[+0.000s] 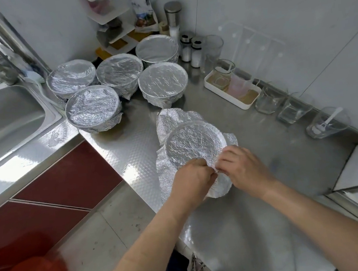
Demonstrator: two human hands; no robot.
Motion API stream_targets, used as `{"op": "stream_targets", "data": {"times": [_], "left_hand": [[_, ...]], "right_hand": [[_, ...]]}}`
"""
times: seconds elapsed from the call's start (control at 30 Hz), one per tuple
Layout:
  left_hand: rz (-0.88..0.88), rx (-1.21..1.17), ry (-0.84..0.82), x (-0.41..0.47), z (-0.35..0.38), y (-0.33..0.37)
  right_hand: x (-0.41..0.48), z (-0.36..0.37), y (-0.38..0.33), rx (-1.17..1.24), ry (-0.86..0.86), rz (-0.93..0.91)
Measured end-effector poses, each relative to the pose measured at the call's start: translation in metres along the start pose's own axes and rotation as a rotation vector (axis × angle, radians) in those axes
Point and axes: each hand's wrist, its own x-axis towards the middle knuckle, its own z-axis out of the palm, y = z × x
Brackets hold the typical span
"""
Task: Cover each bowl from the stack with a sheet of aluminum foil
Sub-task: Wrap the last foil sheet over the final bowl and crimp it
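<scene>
Both hands are working the near rim: the left hand (191, 175) and the right hand (241, 167) are pinching the foil sheet (193, 146) where it is draping over the bowl's closest edge, fingertips almost meeting. That foil-topped bowl (220, 188) is sitting near the front edge of the steel counter (273, 148), with loose flaps sticking out at the back and left. Five covered bowls (93, 108) are clustering toward the counter's back-left corner, beside the sink (8, 121). Foil is looking thin, light and crinkly, so it will likely tear if tugged; better to take it at the overhang and fold it down under the rim, bit by bit.
</scene>
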Motion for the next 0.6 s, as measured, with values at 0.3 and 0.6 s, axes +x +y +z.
{"op": "stream_targets", "data": {"times": [0.3,0.6], "left_hand": [[0.021,-0.063,0.029,-0.011,-0.017,-0.021],[0.065,0.039,0.004,-0.017,-0.012,-0.019]], "right_hand": [[-0.003,-0.007,-0.009,0.319,-0.009,0.198],[-0.002,0.01,-0.017,0.126,0.003,0.058]]}}
